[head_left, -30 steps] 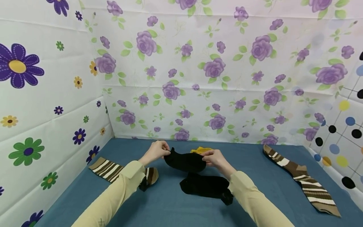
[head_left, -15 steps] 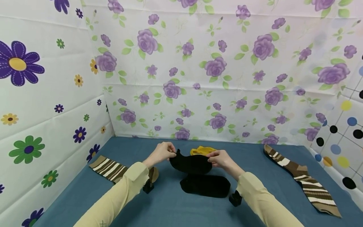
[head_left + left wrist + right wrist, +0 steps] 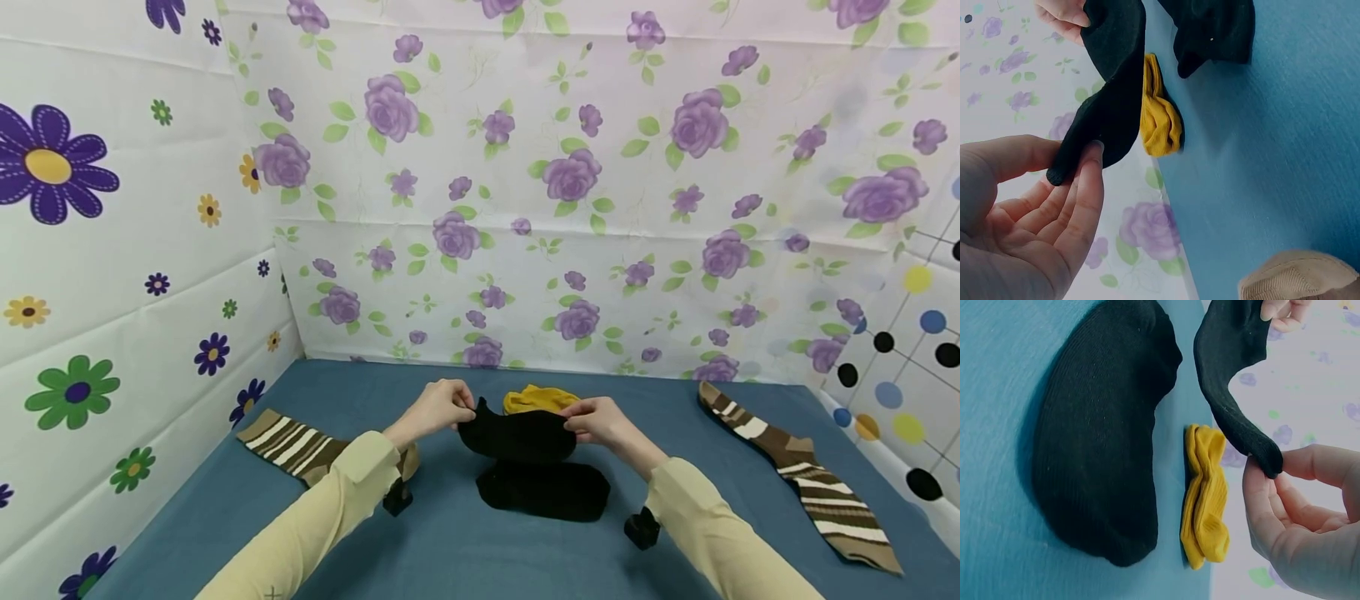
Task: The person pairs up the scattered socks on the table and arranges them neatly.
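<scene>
A black ankle sock (image 3: 517,437) is stretched between both hands, above the table. My left hand (image 3: 437,410) pinches its left end between thumb and fingers, as the left wrist view shows on the black fabric (image 3: 1107,106). The other end is pinched by my right hand (image 3: 600,423), thumb against fingers, seen closely in the right wrist view. Just below the held sock, a second black sock (image 3: 543,492) lies flat on the table; in the right wrist view this sock (image 3: 1100,437) fills the left half. Behind the held one lies a bunched yellow sock (image 3: 536,398), partly hidden.
A striped brown sock (image 3: 300,446) lies on the left, partly under my left forearm. Another striped brown sock (image 3: 802,475) stretches along the right side. The blue tabletop (image 3: 465,558) meets flowered sheets (image 3: 487,275) at the back and side.
Both hands have moved a little to the right with the held black sock. More of the yellow sock shows behind it. The second black sock stays in place.
</scene>
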Demonstrator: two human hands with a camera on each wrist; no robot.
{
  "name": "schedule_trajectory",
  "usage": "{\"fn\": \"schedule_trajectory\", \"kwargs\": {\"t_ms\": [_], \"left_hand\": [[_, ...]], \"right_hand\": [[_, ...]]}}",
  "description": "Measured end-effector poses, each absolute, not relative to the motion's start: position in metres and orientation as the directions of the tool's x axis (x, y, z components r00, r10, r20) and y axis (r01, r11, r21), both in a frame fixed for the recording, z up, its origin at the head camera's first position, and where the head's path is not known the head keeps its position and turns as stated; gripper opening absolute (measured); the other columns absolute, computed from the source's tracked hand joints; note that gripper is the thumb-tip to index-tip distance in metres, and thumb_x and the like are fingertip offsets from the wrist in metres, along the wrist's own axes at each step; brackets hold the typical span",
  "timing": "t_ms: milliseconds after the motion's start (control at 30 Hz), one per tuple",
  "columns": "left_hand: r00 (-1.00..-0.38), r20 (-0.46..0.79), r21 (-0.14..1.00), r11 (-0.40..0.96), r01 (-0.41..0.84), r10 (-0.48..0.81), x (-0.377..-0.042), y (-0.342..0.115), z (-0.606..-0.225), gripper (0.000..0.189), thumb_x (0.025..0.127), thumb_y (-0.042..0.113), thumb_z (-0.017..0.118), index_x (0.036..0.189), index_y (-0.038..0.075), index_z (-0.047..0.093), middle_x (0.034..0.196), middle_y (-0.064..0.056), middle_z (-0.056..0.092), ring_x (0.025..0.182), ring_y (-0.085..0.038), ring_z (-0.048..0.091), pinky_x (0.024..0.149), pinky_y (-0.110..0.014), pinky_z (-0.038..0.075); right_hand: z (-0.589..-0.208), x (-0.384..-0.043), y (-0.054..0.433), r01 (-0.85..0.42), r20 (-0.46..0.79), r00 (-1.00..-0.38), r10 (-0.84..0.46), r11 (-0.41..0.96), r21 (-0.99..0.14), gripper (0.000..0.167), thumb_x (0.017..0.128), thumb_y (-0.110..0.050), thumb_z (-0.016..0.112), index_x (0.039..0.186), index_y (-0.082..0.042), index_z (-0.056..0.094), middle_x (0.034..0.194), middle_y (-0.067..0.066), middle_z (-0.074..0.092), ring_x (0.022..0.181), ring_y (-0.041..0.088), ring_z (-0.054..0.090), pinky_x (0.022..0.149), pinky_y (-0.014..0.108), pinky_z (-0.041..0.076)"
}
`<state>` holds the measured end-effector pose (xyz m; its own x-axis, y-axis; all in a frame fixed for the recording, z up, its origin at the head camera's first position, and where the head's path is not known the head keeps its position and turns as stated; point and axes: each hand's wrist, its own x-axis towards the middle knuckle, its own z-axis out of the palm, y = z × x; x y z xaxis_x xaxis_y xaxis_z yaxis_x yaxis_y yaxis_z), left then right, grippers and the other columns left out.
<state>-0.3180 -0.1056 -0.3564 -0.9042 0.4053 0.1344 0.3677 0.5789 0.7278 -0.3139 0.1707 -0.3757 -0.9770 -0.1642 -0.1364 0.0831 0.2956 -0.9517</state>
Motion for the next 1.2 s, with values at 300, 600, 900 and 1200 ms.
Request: {"fn": "schedule_trajectory", "kwargs": {"t_ms": [300, 600, 900, 1200], "left_hand": [[-0.88, 0.146, 0.722, 0.559, 0.408, 0.453, -0.316, -0.102, -0.356, 0.005, 0.082, 0.001, 0.063, 0.084, 0.001, 0.058, 0.069, -0.003, 0.058, 0.06, -0.033, 0.056, 0.053, -0.031, 0.045], [-0.866, 0.112, 0.723, 0.558, 0.407, 0.487, -0.315, -0.095, -0.352, 0.005, 0.083, 0.002, 0.063, 0.082, 0.002, 0.058, 0.068, -0.004, 0.059, 0.049, -0.016, 0.052, 0.055, -0.037, 0.047], [-0.853, 0.072, 0.724, 0.561, 0.401, 0.517, -0.308, -0.087, -0.352, 0.008, 0.081, -0.001, 0.065, 0.083, 0.0, 0.058, 0.067, -0.005, 0.059, 0.05, -0.017, 0.052, 0.051, -0.029, 0.046], [-0.84, 0.048, 0.728, 0.557, 0.4, 0.541, -0.303, -0.083, -0.354, 0.01, 0.078, -0.002, 0.067, 0.082, -0.001, 0.057, 0.065, -0.004, 0.058, 0.053, -0.017, 0.055, 0.054, -0.032, 0.048]], "right_hand": [[-0.371, -0.31, 0.181, 0.055, -0.13, -0.967, -0.218, 0.317, -0.947, 0.025, 0.085, 0.005, 0.056, 0.109, 0.014, 0.055, 0.098, 0.02, 0.057, 0.079, 0.024, 0.06, 0.071, 0.038, 0.049], [-0.368, -0.306, 0.192, 0.047, -0.15, -0.953, -0.264, 0.357, -0.933, 0.024, 0.086, 0.003, 0.055, 0.106, 0.015, 0.056, 0.093, 0.015, 0.057, 0.081, 0.025, 0.059, 0.073, 0.041, 0.048], [-0.367, -0.302, 0.206, 0.041, -0.174, -0.932, -0.318, 0.384, -0.922, 0.022, 0.085, 0.003, 0.055, 0.104, 0.013, 0.057, 0.091, 0.013, 0.059, 0.077, 0.022, 0.059, 0.073, 0.041, 0.048], [-0.363, -0.301, 0.214, 0.045, -0.208, -0.917, -0.341, 0.429, -0.902, 0.023, 0.083, 0.0, 0.057, 0.104, 0.011, 0.059, 0.091, 0.012, 0.059, 0.073, 0.02, 0.057, 0.071, 0.039, 0.049]]}}
